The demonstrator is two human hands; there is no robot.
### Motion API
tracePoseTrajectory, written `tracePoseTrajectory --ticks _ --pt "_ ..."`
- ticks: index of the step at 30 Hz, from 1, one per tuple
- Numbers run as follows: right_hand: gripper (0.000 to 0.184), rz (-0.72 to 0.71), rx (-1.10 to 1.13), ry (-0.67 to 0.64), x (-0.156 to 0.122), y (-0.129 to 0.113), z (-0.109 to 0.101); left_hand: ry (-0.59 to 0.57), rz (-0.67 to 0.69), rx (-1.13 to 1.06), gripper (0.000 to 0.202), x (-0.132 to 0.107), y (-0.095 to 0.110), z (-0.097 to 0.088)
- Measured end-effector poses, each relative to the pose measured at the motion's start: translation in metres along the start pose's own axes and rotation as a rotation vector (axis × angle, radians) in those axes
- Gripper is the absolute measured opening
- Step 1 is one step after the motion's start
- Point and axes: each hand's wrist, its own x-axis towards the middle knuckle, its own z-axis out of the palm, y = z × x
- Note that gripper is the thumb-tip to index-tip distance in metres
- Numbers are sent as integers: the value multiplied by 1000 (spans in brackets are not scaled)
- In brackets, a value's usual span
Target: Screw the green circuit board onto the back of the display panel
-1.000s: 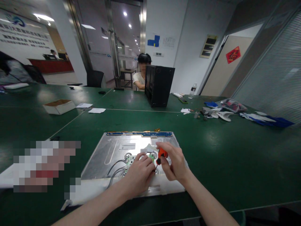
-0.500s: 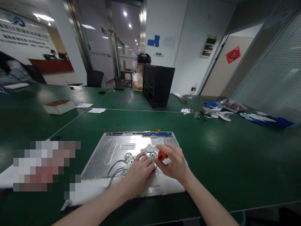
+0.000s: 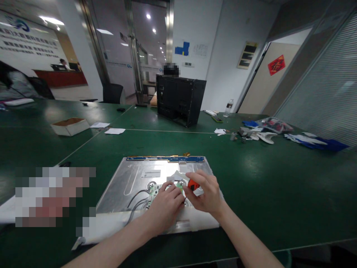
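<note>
A flat metal panel (image 3: pixel 117 186), like the back of a display, lies on the green table with a blue circuit strip (image 3: pixel 156 159) along its far edge. My right hand (image 3: pixel 208 193) grips a screwdriver (image 3: pixel 193 185) by its orange-red handle. The thin shaft slants down beside the fingers of my left hand (image 3: pixel 169 203); its tip is hidden. That left hand lies bent over a small green circuit board (image 3: pixel 153 191), fingers close together and fingertips partly out of sight. Grey cables (image 3: pixel 135 204) run from this board. White film (image 3: pixel 111 225) covers the panel's near part.
Across the table a person (image 3: pixel 170 70) sits behind a black computer case (image 3: pixel 178 100). An open cardboard box (image 3: pixel 71 127) and papers (image 3: pixel 115 131) lie at the left. A bottle (image 3: pixel 228 108), loose parts (image 3: pixel 247 133) and a plastic bag (image 3: pixel 275 124) are at the right.
The black case across the table has been turned, showing a wider side, and the person there has sunk lower behind it. My right hand and the screwdriver have barely shifted.
</note>
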Motion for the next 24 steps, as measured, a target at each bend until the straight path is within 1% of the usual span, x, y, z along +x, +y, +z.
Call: tracePoseTrajectory --ticks 5,9,12,17,21,24 --pt "36 4 24 -25 1 0 0 6 6 22 11 -1 -1 2" --pt "44 7 110 -78 3 -1 -4 -5 7 32 9 0 -1 2" --pt "47 18 110 -76 3 -1 -4 -6 15 35 10 0 -1 2" --pt "38 10 15 -14 -2 1 1 -7 -3 5 14 -1 -1 2" --pt "38 -7 16 -19 -3 2 2 24 3 5 13 -2 -2 5" --pt "36 6 47 -53 -1 1 -1 23 16 23 13 -2 -2 5"
